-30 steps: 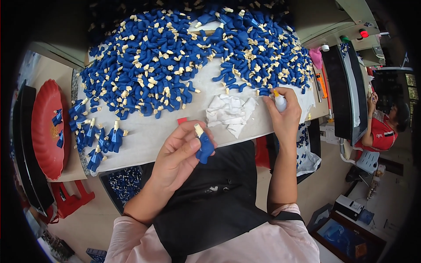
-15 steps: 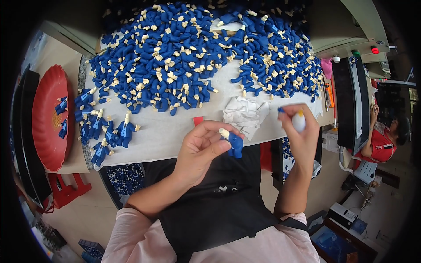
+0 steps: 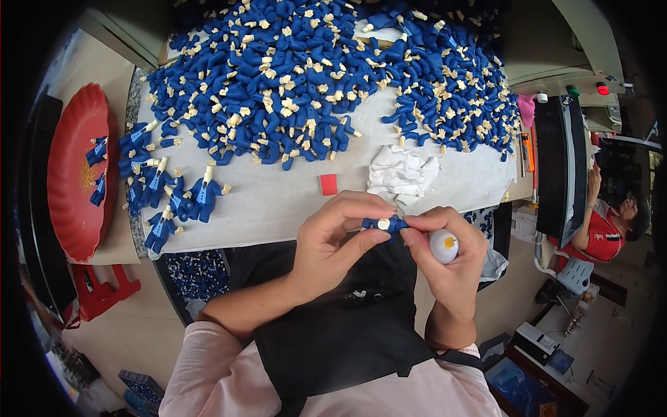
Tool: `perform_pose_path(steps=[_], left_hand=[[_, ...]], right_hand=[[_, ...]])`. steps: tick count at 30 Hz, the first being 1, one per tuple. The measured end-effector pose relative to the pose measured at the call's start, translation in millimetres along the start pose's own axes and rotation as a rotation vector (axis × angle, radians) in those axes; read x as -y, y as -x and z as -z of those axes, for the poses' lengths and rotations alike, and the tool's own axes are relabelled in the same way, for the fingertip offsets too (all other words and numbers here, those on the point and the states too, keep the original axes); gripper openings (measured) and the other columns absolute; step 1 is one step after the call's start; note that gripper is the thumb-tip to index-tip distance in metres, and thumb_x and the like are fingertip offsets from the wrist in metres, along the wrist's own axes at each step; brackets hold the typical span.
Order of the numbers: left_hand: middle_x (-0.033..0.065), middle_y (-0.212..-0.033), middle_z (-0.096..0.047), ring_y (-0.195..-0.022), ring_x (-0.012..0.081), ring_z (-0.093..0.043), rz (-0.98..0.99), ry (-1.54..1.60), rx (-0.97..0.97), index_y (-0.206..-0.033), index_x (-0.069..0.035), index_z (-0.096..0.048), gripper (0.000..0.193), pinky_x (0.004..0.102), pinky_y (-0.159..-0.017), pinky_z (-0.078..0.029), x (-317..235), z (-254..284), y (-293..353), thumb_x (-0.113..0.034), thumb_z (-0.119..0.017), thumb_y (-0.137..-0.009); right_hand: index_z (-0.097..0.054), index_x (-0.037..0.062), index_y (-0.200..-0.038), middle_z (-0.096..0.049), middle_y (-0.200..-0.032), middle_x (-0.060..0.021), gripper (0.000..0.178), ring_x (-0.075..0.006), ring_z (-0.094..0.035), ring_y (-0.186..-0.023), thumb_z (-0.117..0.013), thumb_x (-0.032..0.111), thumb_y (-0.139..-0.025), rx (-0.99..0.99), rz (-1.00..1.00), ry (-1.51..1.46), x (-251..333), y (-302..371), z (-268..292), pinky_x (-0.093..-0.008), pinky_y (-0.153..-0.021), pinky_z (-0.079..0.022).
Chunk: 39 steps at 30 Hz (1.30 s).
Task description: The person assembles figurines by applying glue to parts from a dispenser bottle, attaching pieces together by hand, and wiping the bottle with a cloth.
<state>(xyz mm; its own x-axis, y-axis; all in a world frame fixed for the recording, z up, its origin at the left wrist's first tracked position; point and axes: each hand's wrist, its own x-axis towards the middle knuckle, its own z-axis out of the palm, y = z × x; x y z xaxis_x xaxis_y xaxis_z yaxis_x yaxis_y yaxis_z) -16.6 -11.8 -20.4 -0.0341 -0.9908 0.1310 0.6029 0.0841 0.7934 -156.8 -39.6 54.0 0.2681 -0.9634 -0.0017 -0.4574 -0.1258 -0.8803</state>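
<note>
My left hand (image 3: 325, 243) is closed on a small blue figurine body (image 3: 381, 224), its cream neck end facing up. Thumb and forefinger of my right hand (image 3: 450, 281) press a small blue piece (image 3: 402, 224), apparently a figurine arm, against the body's right side. Tucked in that same hand is a small white bottle (image 3: 442, 247) with a yellow-orange tip. Both hands meet over the table's near edge, above my black apron. My fingers partly hide the join between body and piece.
A large heap of blue arms with cream hands (image 3: 278, 90) covers the back of the white-covered table. Several assembled figurine bodies (image 3: 163, 194) lie at left, beside a red scalloped tray (image 3: 66, 174). A crumpled white cloth (image 3: 399, 174) and red square (image 3: 328, 184) lie ahead. Another person (image 3: 601, 226) works at far right.
My right hand has moved left and down, bringing the small blue piece to the figurine body. My left hand has turned the body so that its neck end faces up.
</note>
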Motion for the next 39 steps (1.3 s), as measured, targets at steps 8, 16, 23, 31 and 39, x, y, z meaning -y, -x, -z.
perform_pose_path(steps=[8,16,23,31,39], left_hand=[[0.0118,-0.1,-0.052,-0.092,0.0187,-0.053,-0.077,-0.171,-0.026,-0.096,0.0,-0.056,0.022,0.0268,-0.076,-0.047,1.6,-1.5,1.3,0.005,-0.057,-0.074],[0.0122,-0.095,-0.056,-0.087,0.0189,-0.056,-0.124,-0.323,-0.066,-0.093,0.0,-0.058,0.021,0.0249,-0.071,-0.048,-1.6,-3.3,2.4,0.004,-0.06,-0.072],[0.0116,-0.093,-0.057,-0.084,0.0187,-0.057,-0.096,-0.359,-0.057,-0.093,-0.001,-0.059,0.021,0.0253,-0.066,-0.047,-4.4,-4.5,4.4,0.003,-0.061,-0.072],[0.0112,-0.086,-0.06,-0.075,0.02,-0.059,-0.206,-0.629,-0.006,-0.088,-0.002,-0.062,0.022,0.025,-0.063,-0.047,-10.9,-3.8,2.6,0.004,-0.062,-0.067],[0.011,-0.087,-0.059,-0.073,0.0186,-0.059,-0.215,-0.592,-0.08,-0.09,-0.001,-0.061,0.023,0.0235,-0.06,-0.046,-7.6,-5.2,4.6,0.004,-0.063,-0.068]], right_hand=[[-0.057,-0.0014,-0.078,-0.06,-0.068,-0.009,0.014,-0.0133,-0.059,-0.061,-0.064,-0.003,-0.066,-0.005,0.013,0.07,2.3,4.0,0.3,-0.0215,-0.055,-0.043],[-0.055,-0.0013,-0.078,-0.056,-0.067,-0.0107,0.017,-0.0201,-0.057,-0.059,-0.064,-0.005,-0.064,-0.064,0.132,0.184,2.9,7.4,-7.2,-0.0252,-0.053,-0.043],[-0.055,-0.0015,-0.079,-0.054,-0.066,-0.0116,0.018,-0.0236,-0.055,-0.057,-0.065,-0.005,-0.064,0.0,0.048,0.117,7.4,8.9,-2.5,-0.0268,-0.052,-0.042],[-0.054,-0.0022,-0.079,-0.056,-0.071,-0.0122,0.017,-0.0231,-0.056,-0.063,-0.062,-0.008,-0.064,0.08,0.169,0.174,-2.8,8.3,1.2,-0.027,-0.056,-0.043],[-0.055,-0.0009,-0.086,-0.058,-0.075,-0.0105,0.022,-0.0217,-0.058,-0.065,-0.062,-0.005,-0.065,0.073,0.064,0.057,4.5,10.3,-1.6,-0.0256,-0.059,-0.044]])
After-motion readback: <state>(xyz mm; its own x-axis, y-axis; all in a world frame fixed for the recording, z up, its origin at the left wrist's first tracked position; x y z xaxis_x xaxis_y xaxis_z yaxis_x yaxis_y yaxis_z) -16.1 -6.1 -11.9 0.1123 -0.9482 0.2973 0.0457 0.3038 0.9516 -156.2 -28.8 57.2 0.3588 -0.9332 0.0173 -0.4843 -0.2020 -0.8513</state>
